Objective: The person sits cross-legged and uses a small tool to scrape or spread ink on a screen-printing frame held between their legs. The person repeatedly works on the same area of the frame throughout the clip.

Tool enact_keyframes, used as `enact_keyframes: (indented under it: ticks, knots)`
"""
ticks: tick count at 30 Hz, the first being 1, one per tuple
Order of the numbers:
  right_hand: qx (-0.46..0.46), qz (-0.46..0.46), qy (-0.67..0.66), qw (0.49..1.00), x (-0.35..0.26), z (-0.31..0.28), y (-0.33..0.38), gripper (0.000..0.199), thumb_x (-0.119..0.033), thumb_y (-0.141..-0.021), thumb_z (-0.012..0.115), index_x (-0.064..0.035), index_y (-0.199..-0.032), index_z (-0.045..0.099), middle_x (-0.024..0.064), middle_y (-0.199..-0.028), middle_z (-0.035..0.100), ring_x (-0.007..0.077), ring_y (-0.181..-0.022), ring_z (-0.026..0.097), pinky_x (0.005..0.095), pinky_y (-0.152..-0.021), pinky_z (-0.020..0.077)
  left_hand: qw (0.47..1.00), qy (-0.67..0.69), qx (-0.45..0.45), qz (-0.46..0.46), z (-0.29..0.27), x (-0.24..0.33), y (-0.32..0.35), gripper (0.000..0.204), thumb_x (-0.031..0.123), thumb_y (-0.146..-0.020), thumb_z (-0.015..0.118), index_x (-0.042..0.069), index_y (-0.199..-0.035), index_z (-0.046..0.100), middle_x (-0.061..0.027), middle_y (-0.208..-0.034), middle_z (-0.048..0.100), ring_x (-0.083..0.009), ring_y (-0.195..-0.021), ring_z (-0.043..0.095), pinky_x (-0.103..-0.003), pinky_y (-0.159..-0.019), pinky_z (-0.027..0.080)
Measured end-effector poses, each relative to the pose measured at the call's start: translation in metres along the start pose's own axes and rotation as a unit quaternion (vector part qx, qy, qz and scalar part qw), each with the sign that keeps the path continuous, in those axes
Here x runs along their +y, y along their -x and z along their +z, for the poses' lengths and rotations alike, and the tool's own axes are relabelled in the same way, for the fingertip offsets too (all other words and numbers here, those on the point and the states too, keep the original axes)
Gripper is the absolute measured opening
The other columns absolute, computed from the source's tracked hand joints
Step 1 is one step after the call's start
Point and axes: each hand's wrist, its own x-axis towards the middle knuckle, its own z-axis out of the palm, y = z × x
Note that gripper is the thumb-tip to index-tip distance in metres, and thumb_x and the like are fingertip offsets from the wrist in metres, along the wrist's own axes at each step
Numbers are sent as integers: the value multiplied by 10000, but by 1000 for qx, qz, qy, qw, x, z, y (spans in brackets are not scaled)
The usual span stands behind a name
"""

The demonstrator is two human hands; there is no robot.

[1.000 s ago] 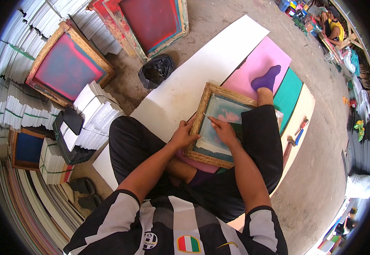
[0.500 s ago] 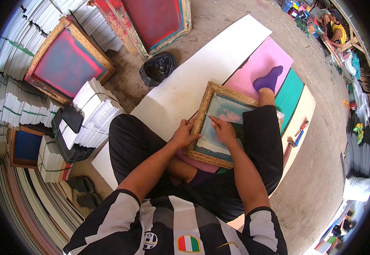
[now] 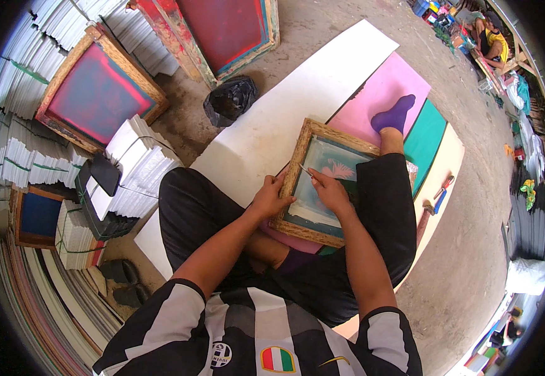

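Note:
A wooden-framed printing screen lies tilted across my lap, with blue-grey mesh and a pale pink leaf-like shape on it. My left hand grips the frame's left rail, thumb on top and fingers around the outer side. Over the mesh near that rail, my right hand pinches a thin, light-coloured tool. Its tip points toward the upper left of the mesh, at the inner edge of the rail. I cannot make out what kind of tool it is. My raised right leg covers the screen's right side.
Under me lie white, pink and green sheets. A hammer and pliers rest at the right. Upper left are a black bag, stained screens and paper stacks. Another person sits far right.
Both hands keep nearly the same hold on the screen and the thin tool. The whole view has shifted very slightly.

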Motion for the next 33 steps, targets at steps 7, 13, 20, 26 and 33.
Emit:
enact_keyframes:
  ticks: [7,13,20,26,33]
  knots:
    - [-5,15,188,982,-40,-14,27,377,-300,-1031,523,-335,-1397,609,184,-963,743,405,-874,723,536,-778,573,1000,-4,25,2,5,-3,1,966,433,-808,815,86,-1584,355,-221,-1296,491,-390,-1168,603,-420,-982,513]
    - [-7,22,207,978,-59,-18,35,391,-283,-1029,521,-323,-1411,593,193,-926,740,409,-840,725,545,-745,574,1000,28,13,2,8,-14,0,993,447,-811,826,218,-1621,299,-257,-1307,475,-432,-1203,575,-464,-1013,499]
    - [-2,25,223,975,-55,-16,35,399,-273,-1026,517,-297,-1417,591,194,-917,738,418,-824,724,544,-740,577,999,33,6,9,8,-12,-1,934,443,-822,819,164,-1592,372,-237,-1266,490,-409,-1205,569,-451,-1025,490]
    - [-40,59,307,949,-77,-12,34,438,-232,-1022,492,-299,-1449,559,179,-936,742,409,-828,735,551,-732,581,999,28,11,17,12,-20,-4,915,454,-820,820,91,-1558,420,-238,-1259,491,-402,-1191,573,-452,-1022,492]
    - [-12,49,112,993,-34,8,25,432,-258,-1026,527,-303,-1454,558,197,-879,723,408,-801,722,539,-717,570,999,2,33,32,16,-19,-6,889,442,-803,826,23,-1503,474,-214,-1265,494,-384,-1128,610,-430,-969,517]
